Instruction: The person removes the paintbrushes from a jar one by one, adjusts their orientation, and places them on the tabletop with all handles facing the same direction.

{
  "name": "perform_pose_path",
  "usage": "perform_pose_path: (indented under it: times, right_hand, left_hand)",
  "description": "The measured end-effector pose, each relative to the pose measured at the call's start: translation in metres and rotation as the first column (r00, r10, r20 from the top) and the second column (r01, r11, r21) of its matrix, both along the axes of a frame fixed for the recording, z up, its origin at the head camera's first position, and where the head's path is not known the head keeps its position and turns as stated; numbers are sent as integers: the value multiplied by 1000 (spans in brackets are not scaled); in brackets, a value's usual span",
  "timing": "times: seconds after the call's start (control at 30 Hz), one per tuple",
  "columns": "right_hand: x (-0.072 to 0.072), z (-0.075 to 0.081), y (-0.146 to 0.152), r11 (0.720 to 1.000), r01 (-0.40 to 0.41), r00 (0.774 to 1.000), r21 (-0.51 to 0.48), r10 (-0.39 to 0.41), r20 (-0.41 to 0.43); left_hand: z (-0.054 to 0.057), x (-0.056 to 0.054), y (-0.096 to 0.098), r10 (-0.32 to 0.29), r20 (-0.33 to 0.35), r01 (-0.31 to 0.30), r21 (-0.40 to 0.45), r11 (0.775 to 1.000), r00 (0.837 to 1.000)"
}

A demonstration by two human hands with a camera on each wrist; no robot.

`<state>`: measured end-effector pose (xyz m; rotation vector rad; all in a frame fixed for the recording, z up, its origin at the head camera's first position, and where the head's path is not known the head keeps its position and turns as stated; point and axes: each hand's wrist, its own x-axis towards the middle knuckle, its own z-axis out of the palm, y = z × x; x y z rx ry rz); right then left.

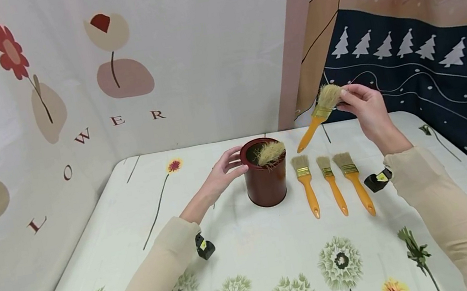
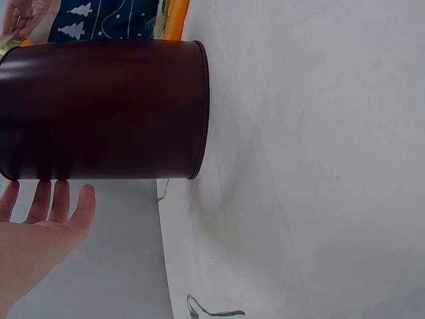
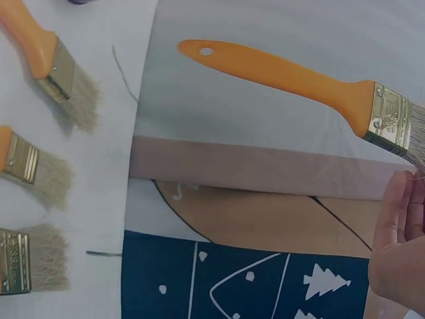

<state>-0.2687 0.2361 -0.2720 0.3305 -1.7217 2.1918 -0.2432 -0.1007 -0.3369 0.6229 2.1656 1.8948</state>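
A dark red paint can (image 1: 266,181) stands upright on the table with its top open. A pale, frayed tuft of bristles (image 1: 271,153) sticks out of it; whatever is below the rim is hidden. My left hand (image 1: 225,170) is at the can's left side. In the left wrist view, that hand's fingertips (image 2: 61,189) touch the can wall. My right hand (image 1: 366,105) pinches a paintbrush (image 1: 314,124) by its bristles, above the table, with the orange handle slanting down to the left.
Right of the can lie three more orange-handled paintbrushes, one nearest the can (image 1: 307,187), a narrow middle one (image 1: 333,185) and a right one (image 1: 354,184). Their bristles point away from me. The flower-printed cloth (image 1: 253,260) covers the table, with a printed curtain (image 1: 209,57) behind.
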Motion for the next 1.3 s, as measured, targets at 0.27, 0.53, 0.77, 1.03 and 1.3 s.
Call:
perform_pose_path:
  times: [0.27,0.53,0.77,1.03,1.3]
  right_hand:
    - [-1,-4,6,999,1,999,44,-2,35]
    - [-2,-8,13,993,49,995,109,-58,81]
    - [-13,-19,26,959,117,987,257,-140,74]
    - [-98,-91,98,971,86,977,222,-126,174]
    - [-142,-147,144,886,152,947,439,-258,192]
  left_hand:
    - [-1,-1,0,1,-4,-1,3,1000,1000]
    - [-1,-1,0,2,-1,-2,3,1000,1000]
    - [-1,-1,0,4,3,-4,-4,1000,1000]
    - [-1,-1,-1,4,2,-4,-10,1000,1000]
    - [-2,-1,-1,-3,-4,3,1,1000,1000]
